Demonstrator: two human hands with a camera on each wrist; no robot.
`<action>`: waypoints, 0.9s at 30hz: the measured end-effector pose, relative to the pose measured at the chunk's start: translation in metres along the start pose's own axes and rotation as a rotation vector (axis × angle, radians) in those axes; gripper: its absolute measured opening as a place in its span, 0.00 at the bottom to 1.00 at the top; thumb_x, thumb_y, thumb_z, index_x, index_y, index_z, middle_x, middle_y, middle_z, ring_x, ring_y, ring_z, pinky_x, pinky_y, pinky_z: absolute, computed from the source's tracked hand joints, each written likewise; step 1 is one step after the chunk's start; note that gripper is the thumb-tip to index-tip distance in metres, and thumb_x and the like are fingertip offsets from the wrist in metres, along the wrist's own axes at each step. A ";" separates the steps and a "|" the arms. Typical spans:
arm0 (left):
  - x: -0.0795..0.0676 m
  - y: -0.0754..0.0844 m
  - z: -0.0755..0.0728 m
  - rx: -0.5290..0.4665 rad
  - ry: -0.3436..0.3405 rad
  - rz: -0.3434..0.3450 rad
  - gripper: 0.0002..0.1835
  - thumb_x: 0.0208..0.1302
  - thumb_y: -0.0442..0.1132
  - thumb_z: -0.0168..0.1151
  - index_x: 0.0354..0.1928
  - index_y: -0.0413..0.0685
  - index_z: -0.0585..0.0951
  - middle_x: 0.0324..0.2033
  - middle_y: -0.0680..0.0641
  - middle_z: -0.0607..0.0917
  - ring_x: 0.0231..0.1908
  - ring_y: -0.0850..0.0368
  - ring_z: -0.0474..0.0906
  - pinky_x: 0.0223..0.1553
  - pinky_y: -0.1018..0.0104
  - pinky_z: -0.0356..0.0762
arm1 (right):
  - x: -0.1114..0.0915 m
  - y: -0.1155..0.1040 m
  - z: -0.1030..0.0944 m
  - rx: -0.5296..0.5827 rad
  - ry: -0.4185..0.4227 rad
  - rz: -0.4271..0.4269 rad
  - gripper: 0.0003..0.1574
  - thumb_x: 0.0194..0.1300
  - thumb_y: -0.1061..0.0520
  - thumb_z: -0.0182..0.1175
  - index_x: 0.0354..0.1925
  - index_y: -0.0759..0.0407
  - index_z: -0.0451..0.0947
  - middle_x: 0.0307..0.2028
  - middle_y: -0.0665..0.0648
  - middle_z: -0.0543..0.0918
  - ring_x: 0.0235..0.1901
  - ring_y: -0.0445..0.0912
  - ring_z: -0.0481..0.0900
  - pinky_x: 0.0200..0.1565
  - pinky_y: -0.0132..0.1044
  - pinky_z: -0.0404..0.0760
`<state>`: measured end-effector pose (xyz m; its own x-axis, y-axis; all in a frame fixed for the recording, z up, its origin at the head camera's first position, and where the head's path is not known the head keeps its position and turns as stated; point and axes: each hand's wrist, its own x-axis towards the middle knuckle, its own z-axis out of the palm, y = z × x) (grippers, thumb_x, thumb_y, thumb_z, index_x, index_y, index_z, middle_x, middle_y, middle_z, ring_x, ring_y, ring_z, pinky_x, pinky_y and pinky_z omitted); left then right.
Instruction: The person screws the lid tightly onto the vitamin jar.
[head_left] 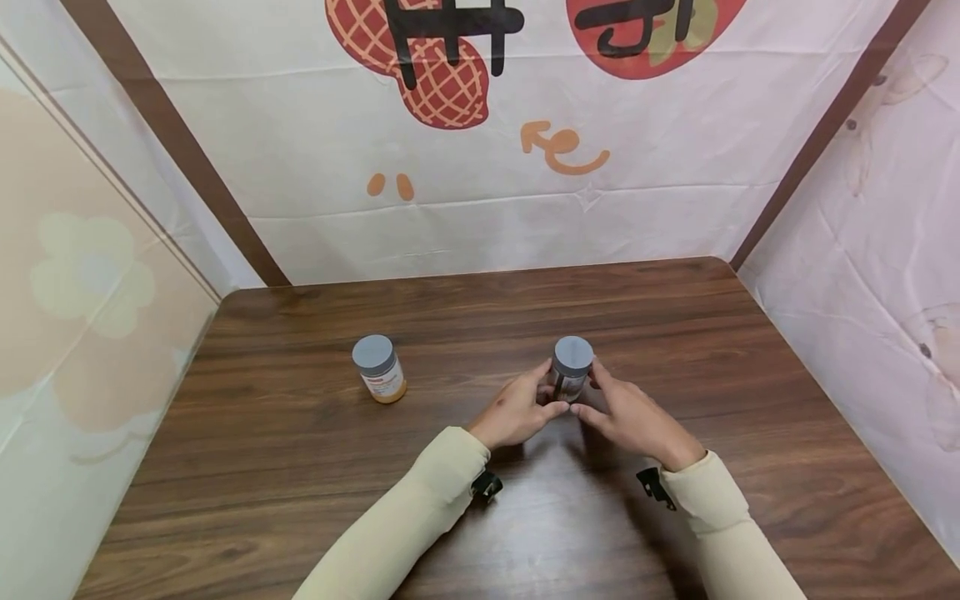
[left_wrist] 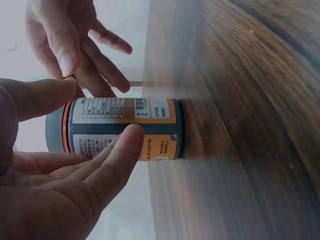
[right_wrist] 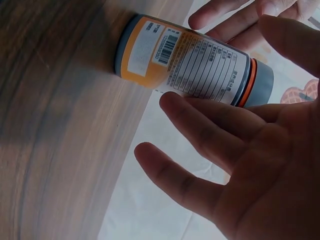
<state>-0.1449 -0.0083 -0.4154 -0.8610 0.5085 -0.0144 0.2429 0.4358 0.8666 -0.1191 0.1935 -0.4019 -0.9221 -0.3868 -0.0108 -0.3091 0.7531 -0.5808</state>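
A cylindrical jar point(head_left: 572, 367) with a grey lid stands upright on the table between the two hands. Its white and orange label panels point(left_wrist: 120, 111) carry printed text, a table and a barcode, and an orange ring runs under the lid. My left hand point(head_left: 517, 408) holds the jar's left side, thumb near the lid and fingers point(left_wrist: 125, 155) along the body. From the other side my right hand point(head_left: 633, 417) holds it lightly; its little finger point(right_wrist: 175, 182) is spread away from the jar. Both thumbs come close together in front of the jar.
A second jar point(head_left: 378, 367), grey-lidded with a white label and orange base, stands to the left on the brown wooden table point(head_left: 300, 492). White printed cloth point(head_left: 480, 225) hangs behind the table's back edge, with more cloth at both sides. Dark straps or cameras point(head_left: 487, 485) sit at the wrists.
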 end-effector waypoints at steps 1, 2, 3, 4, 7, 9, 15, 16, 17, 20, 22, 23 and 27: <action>0.002 0.000 0.001 0.009 -0.001 0.004 0.38 0.68 0.35 0.66 0.76 0.40 0.59 0.59 0.39 0.79 0.57 0.47 0.79 0.58 0.54 0.74 | 0.001 0.001 -0.001 0.010 -0.002 0.001 0.50 0.73 0.50 0.60 0.77 0.69 0.44 0.58 0.76 0.76 0.59 0.67 0.75 0.56 0.62 0.73; 0.004 0.000 0.001 0.019 0.000 0.005 0.38 0.68 0.36 0.66 0.76 0.41 0.59 0.59 0.40 0.79 0.57 0.48 0.79 0.58 0.54 0.74 | 0.002 0.001 -0.002 0.017 -0.002 0.003 0.50 0.73 0.50 0.60 0.77 0.69 0.44 0.58 0.77 0.75 0.59 0.67 0.74 0.56 0.62 0.72; 0.006 0.000 0.002 0.029 0.001 0.005 0.38 0.67 0.36 0.66 0.75 0.42 0.60 0.59 0.40 0.79 0.57 0.48 0.79 0.58 0.54 0.74 | 0.003 0.002 -0.003 0.022 -0.001 0.002 0.50 0.73 0.50 0.60 0.77 0.68 0.44 0.58 0.77 0.75 0.59 0.67 0.74 0.56 0.62 0.72; 0.007 0.000 0.002 0.042 0.002 0.004 0.39 0.67 0.36 0.66 0.76 0.42 0.60 0.60 0.40 0.79 0.57 0.49 0.79 0.58 0.55 0.74 | 0.004 0.002 -0.004 0.024 0.001 0.001 0.49 0.73 0.50 0.60 0.77 0.68 0.45 0.58 0.77 0.75 0.59 0.67 0.74 0.56 0.62 0.72; 0.011 0.000 0.003 0.065 0.008 -0.003 0.39 0.67 0.36 0.67 0.76 0.44 0.60 0.62 0.40 0.77 0.58 0.49 0.78 0.59 0.56 0.73 | 0.007 0.004 -0.005 0.030 0.012 -0.004 0.48 0.73 0.52 0.60 0.76 0.66 0.46 0.58 0.78 0.75 0.58 0.68 0.75 0.55 0.63 0.73; 0.012 0.000 0.003 0.077 0.015 -0.008 0.39 0.67 0.37 0.67 0.76 0.44 0.60 0.64 0.40 0.76 0.60 0.49 0.77 0.60 0.57 0.72 | 0.008 0.005 -0.006 0.029 0.017 -0.002 0.47 0.73 0.52 0.60 0.76 0.66 0.46 0.57 0.79 0.75 0.58 0.69 0.75 0.55 0.63 0.73; 0.016 0.000 0.005 0.053 0.027 -0.006 0.39 0.66 0.36 0.67 0.76 0.47 0.61 0.65 0.39 0.74 0.61 0.46 0.76 0.60 0.58 0.72 | 0.012 0.006 -0.008 0.043 0.006 0.010 0.50 0.74 0.52 0.59 0.77 0.67 0.42 0.59 0.80 0.73 0.59 0.69 0.73 0.56 0.64 0.72; 0.017 0.000 0.005 0.047 0.026 -0.005 0.39 0.66 0.35 0.67 0.76 0.48 0.61 0.65 0.39 0.74 0.61 0.46 0.75 0.60 0.58 0.72 | 0.013 0.007 -0.008 0.046 0.005 0.015 0.50 0.74 0.52 0.59 0.77 0.66 0.42 0.59 0.80 0.73 0.59 0.69 0.73 0.57 0.63 0.72; 0.017 0.001 0.006 0.046 0.026 -0.005 0.39 0.66 0.35 0.67 0.76 0.48 0.61 0.65 0.39 0.74 0.61 0.46 0.75 0.60 0.58 0.72 | 0.013 0.007 -0.008 0.045 0.004 0.014 0.50 0.74 0.52 0.59 0.77 0.67 0.41 0.59 0.80 0.73 0.59 0.69 0.73 0.57 0.63 0.71; 0.018 0.003 0.006 0.046 0.027 -0.010 0.39 0.67 0.35 0.67 0.76 0.49 0.60 0.65 0.39 0.74 0.61 0.47 0.75 0.61 0.57 0.71 | 0.015 0.008 -0.008 0.040 0.004 0.012 0.50 0.74 0.52 0.59 0.77 0.68 0.42 0.59 0.80 0.73 0.59 0.69 0.73 0.57 0.64 0.71; 0.019 0.004 0.006 0.040 0.026 -0.014 0.40 0.67 0.34 0.66 0.77 0.49 0.59 0.66 0.39 0.73 0.62 0.48 0.75 0.61 0.58 0.71 | 0.016 0.008 -0.009 0.036 0.004 0.020 0.50 0.74 0.52 0.59 0.77 0.69 0.42 0.59 0.80 0.73 0.60 0.69 0.73 0.57 0.63 0.71; 0.020 0.004 0.006 0.037 0.027 -0.018 0.40 0.67 0.34 0.66 0.77 0.49 0.59 0.66 0.39 0.73 0.62 0.48 0.74 0.61 0.58 0.71 | 0.016 0.008 -0.010 0.033 0.004 0.022 0.50 0.74 0.52 0.59 0.77 0.69 0.42 0.59 0.80 0.73 0.60 0.69 0.73 0.57 0.64 0.71; 0.021 0.005 0.007 0.009 0.029 -0.028 0.41 0.67 0.33 0.66 0.78 0.48 0.57 0.68 0.39 0.71 0.62 0.47 0.74 0.61 0.58 0.72 | 0.018 0.007 -0.012 0.027 -0.002 0.035 0.49 0.74 0.52 0.58 0.77 0.69 0.42 0.59 0.80 0.72 0.60 0.69 0.72 0.58 0.64 0.70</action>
<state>-0.1587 0.0100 -0.4148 -0.8802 0.4741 -0.0240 0.2221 0.4561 0.8618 -0.1410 0.1984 -0.3967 -0.9317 -0.3616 -0.0332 -0.2702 0.7515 -0.6018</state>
